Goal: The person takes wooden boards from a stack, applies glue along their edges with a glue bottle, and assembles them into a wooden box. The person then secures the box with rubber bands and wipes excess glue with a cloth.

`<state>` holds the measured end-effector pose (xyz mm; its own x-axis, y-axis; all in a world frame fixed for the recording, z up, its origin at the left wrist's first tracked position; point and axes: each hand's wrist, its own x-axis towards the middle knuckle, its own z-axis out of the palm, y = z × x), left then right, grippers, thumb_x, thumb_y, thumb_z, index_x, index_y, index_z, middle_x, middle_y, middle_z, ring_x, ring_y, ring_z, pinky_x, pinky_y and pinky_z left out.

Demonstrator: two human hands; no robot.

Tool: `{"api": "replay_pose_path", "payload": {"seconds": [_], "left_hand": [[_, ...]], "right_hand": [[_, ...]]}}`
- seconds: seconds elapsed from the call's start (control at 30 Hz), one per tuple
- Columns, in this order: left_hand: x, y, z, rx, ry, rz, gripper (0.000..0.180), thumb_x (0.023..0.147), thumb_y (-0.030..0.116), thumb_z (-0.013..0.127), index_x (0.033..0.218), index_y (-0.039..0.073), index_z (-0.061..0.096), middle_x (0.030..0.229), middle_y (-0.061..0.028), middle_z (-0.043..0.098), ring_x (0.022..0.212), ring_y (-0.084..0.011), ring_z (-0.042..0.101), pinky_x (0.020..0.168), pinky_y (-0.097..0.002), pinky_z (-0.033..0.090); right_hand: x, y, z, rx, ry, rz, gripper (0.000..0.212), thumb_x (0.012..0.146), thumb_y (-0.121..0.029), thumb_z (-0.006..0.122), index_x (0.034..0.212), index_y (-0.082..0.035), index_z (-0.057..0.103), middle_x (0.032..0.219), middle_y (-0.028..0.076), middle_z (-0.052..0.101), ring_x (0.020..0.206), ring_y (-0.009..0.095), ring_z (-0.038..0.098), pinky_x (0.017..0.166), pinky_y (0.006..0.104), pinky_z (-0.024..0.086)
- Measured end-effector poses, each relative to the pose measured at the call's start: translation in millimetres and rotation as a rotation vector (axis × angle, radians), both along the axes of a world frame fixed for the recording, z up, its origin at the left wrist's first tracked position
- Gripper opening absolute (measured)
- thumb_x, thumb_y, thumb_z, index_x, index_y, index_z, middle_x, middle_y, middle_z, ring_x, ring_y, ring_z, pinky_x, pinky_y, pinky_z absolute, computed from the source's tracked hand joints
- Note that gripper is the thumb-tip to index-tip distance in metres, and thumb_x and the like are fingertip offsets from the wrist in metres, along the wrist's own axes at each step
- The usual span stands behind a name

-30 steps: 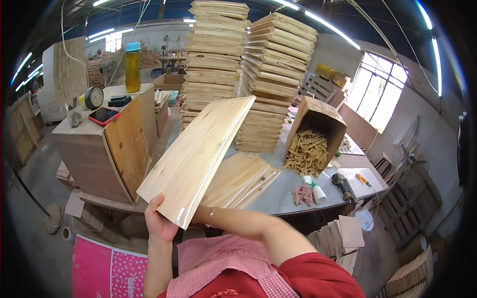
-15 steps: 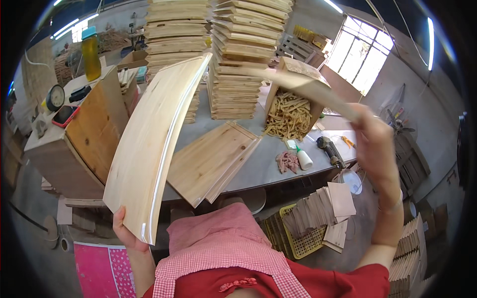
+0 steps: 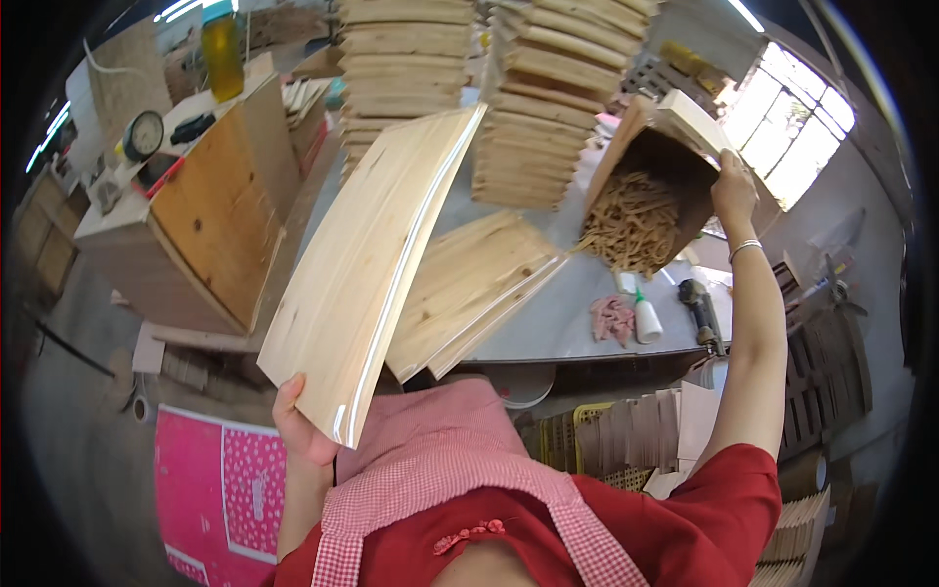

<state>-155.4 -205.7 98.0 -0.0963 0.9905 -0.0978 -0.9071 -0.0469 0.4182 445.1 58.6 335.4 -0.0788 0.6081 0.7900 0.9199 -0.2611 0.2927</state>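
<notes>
My left hand [image 3: 307, 427] grips the lower corner of a pale wooden panel [image 3: 367, 269], which is tilted up in front of me. A shiny whitish line, like glue, runs along its right edge. Out to the far right, my right hand [image 3: 734, 194] is closed on the near end of a narrow wooden board [image 3: 691, 117]. That board lies over the top of an open wooden box [image 3: 613, 157]; whether it rests there is unclear. Curly wood strips [image 3: 631, 220] spill from the box. Behind the raised panel, more wooden panels [image 3: 479, 269] lie on the grey table [image 3: 548, 328].
Tall stacks of wooden panels [image 3: 548, 127] stand at the back. A white glue bottle [image 3: 647, 318], a pink rag [image 3: 612, 320] and a dark power tool [image 3: 699, 311] lie at the right. A wooden cabinet [image 3: 210, 210] stands left; a yellow crate [image 3: 587, 430] with wood pieces sits below.
My right hand has carried the narrow board away from the raised panel to the top of the box. The view has swung, so everything sits differently; my left hand keeps its hold.
</notes>
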Motion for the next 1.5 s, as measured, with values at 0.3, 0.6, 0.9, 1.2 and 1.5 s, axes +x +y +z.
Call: {"api": "replay_pose_path", "payload": {"seconds": [0.3,0.6,0.9,1.2,1.5], "left_hand": [[-21,7,-2,-0.062,-0.001,0.031,0.062,0.094,0.029,0.058,0.144,-0.004,0.041,0.136,-0.0217,0.057,0.118,-0.0348,0.061,0.099,-0.0456,0.052],[-21,18,19,-0.097,0.033,0.053,0.047,0.096,0.031,0.057,0.13,-0.001,0.055,0.114,-0.0184,0.07,0.088,-0.0277,0.074,0.072,-0.0379,0.063],[-21,-6,21,-0.114,-0.024,0.12,0.04,0.097,0.026,0.057,0.128,0.001,0.058,0.113,-0.0146,0.071,0.087,-0.0241,0.074,0.07,-0.0355,0.062],[-40,-19,8,0.009,-0.037,0.018,0.041,0.096,0.025,0.058,0.128,-0.001,0.057,0.114,-0.0154,0.069,0.093,-0.0236,0.07,0.082,-0.0366,0.059],[-48,-40,12,0.133,-0.031,0.005,0.045,0.095,0.025,0.058,0.131,-0.002,0.055,0.126,-0.0196,0.063,0.113,-0.0292,0.064,0.095,-0.0413,0.054]], "right_hand": [[-43,20,-50,0.173,-0.32,-0.051,0.021,0.087,-0.014,0.062,0.106,-0.005,0.061,0.104,0.015,0.07,0.104,0.032,0.067,0.085,0.0421,0.053],[-429,-95,-277,-1.0,0.165,0.611,0.112,0.085,-0.078,0.051,0.151,0.01,0.03,0.157,0.032,0.03,0.149,0.045,0.023,0.119,0.0607,0.018],[-417,-150,-294,-1.073,0.093,0.572,0.093,0.072,-0.023,0.076,0.146,0.013,0.032,0.154,0.037,0.028,0.145,0.049,0.029,0.111,0.0632,0.032],[-339,-224,-292,-0.881,0.092,0.792,0.07,0.081,-0.004,0.06,0.145,0.011,0.037,0.155,0.033,0.032,0.145,0.046,0.033,0.118,0.0577,0.028],[-451,-191,-318,-0.751,0.087,1.153,0.054,0.088,-0.01,0.054,0.139,0.006,0.049,0.148,0.024,0.047,0.139,0.04,0.044,0.117,0.0501,0.034]]}}
